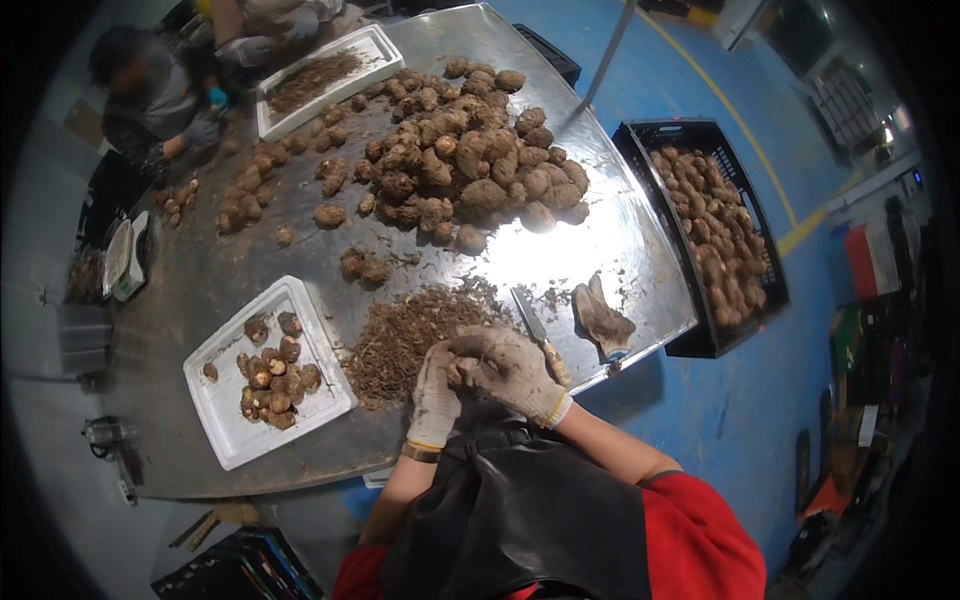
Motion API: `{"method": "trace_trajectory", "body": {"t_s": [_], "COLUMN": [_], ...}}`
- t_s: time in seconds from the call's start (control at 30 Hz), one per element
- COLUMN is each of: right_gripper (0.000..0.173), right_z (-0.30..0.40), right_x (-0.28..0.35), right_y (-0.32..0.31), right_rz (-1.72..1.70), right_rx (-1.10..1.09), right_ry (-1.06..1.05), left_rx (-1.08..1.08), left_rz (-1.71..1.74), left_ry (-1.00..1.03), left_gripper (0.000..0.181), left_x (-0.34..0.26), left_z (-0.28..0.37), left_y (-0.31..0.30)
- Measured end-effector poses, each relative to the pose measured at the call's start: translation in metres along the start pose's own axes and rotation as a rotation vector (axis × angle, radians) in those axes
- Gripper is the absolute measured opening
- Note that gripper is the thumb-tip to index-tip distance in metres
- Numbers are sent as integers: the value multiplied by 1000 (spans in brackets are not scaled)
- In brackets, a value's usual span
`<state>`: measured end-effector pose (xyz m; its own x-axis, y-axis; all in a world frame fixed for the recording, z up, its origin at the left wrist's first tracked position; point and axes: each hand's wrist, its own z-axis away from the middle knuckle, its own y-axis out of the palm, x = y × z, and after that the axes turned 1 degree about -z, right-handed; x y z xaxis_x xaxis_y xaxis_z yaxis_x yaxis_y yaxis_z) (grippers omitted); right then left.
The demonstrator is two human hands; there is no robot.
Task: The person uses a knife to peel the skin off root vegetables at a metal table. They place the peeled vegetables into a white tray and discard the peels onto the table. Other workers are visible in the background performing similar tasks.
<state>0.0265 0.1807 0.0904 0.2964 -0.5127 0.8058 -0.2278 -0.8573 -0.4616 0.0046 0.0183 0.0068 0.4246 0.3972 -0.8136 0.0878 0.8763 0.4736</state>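
Both my hands wear soiled knitted work gloves and meet over the near edge of the metal table. Between the fingers of my left hand (436, 394) and my right hand (517, 373) is a small taro corm (461, 369), largely hidden by the gloves. A heap of brown peelings and root fibres (397, 341) lies just beyond them. Right of my right hand rests a knife (541, 334) with a wooden handle, and past it a dirty spare glove (602, 319). At left, a white foam tray (210, 375) holds several trimmed taro corms (276, 382).
A large pile of taro corms (472, 161) covers the middle of the metal table (667, 289). A black crate (701, 322) of corms stands off its right edge. Another foam tray (262, 116) with peelings, a scale (126, 255) and two gloved co-workers (161, 105) are at the far left.
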Motion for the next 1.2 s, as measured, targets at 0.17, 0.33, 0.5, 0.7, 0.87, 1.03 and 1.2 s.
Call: {"method": "trace_trajectory", "body": {"t_s": [0.17, 0.33, 0.5, 0.7, 0.87, 1.03, 1.2], "right_gripper": [12, 16, 28, 38, 37, 30, 30], "right_z": [10, 23, 10, 26, 20, 28, 25], "right_x": [-36, -47, 5, -23, -13, -23, -21], "right_y": [1, -17, -17, 7, 2, 2, -4], "right_rz": [111, 87, -51, -193, -108, -162, 62], "right_rx": [-49, 103, 173, 146, 193, 183, 161], "right_ry": [261, 459, 576, 499, 496, 507, 404], "left_rx": [172, 163, 185, 113, 119, 29, -98], "left_rz": [160, 163, 318, 302, 38, 74, 305], "left_ry": [-51, -127, -104, -168, -54, -289, -481], "left_gripper": [38, 64, 71, 59, 53, 52, 41], "left_x": [-5, -31, -18, -3, 9, -6, -9], "left_z": [3, 0, -1, -3, -2, -1, -5], "left_y": [-13, -1, -6, -13, -25, -16, -29]}}
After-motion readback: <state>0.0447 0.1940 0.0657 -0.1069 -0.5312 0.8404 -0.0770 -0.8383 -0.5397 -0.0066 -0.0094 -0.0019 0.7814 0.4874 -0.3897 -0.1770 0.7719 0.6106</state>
